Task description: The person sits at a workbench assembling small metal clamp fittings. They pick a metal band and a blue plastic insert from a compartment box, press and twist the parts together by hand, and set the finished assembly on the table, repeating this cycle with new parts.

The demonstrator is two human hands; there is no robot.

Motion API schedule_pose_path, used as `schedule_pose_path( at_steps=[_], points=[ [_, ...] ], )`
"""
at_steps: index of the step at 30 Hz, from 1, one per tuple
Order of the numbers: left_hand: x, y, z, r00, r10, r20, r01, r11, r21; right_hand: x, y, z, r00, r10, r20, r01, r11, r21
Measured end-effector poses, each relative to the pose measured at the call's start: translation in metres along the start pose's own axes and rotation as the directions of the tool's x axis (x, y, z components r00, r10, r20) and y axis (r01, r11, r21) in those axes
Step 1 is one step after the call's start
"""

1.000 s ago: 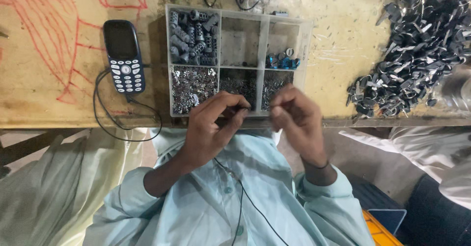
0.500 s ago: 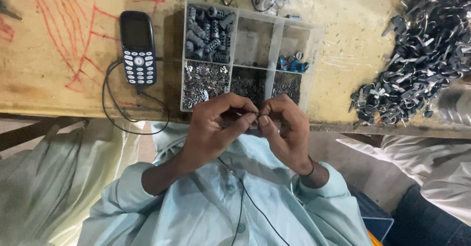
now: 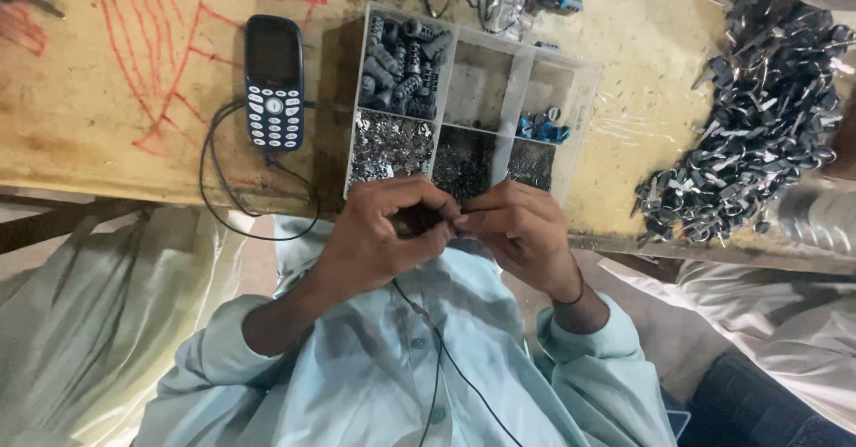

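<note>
My left hand (image 3: 379, 233) and my right hand (image 3: 526, 233) meet in front of my chest, just below the table's near edge. Both pinch one small dark part (image 3: 419, 222) between fingertips; most of it is hidden by the fingers. Right above the hands stands a clear divided parts box (image 3: 513, 108). It holds grey cylindrical pieces (image 3: 399, 65) at the top left, small shiny metal bits (image 3: 390, 144) in the near row and a few blue pieces (image 3: 542, 128).
A dark blue keypad phone (image 3: 274, 82) lies left of the box, its black cable (image 3: 234, 206) looping over the wooden table (image 3: 107, 117) edge. A heap of dark metal clips (image 3: 758, 126) lies at right. Another person's white clothing (image 3: 785, 322) shows at lower right.
My two hands have come together, fingertips now touching around the small part. The view has shifted slightly, so the table things sit further right and lower.
</note>
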State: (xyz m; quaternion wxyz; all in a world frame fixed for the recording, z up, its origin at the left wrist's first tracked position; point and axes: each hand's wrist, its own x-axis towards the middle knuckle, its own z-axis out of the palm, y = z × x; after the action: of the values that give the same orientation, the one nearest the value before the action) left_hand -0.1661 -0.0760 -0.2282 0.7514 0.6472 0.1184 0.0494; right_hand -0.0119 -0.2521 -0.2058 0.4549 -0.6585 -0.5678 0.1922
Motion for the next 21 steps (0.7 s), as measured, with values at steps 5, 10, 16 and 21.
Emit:
schedule_pose_path(
  at_steps=[5, 10, 16, 21],
  points=[
    [0.004, -0.015, -0.002, 0.963, -0.250, 0.102, 0.268, 0.831, -0.487, 0.036, -0.002, -0.006, 0.965, 0.260, -0.014, -0.261, 0.961, -0.095],
    [0.004, -0.021, 0.001, 0.969, -0.234, 0.082, 0.244, 0.841, -0.482, 0.097, 0.023, 0.021, 0.998, 0.069, -0.011, -0.062, 0.815, -0.576],
    [-0.002, -0.011, -0.009, 0.973, -0.228, 0.025, 0.221, 0.904, -0.367, 0.073, 0.002, -0.003, 0.867, 0.499, 0.001, -0.496, 0.863, -0.096],
    [0.005, -0.009, -0.008, 0.989, -0.124, 0.078, 0.147, 0.869, -0.472, 0.015, -0.016, 0.000, 0.905, 0.425, 0.026, -0.424, 0.892, 0.158]
  ],
)
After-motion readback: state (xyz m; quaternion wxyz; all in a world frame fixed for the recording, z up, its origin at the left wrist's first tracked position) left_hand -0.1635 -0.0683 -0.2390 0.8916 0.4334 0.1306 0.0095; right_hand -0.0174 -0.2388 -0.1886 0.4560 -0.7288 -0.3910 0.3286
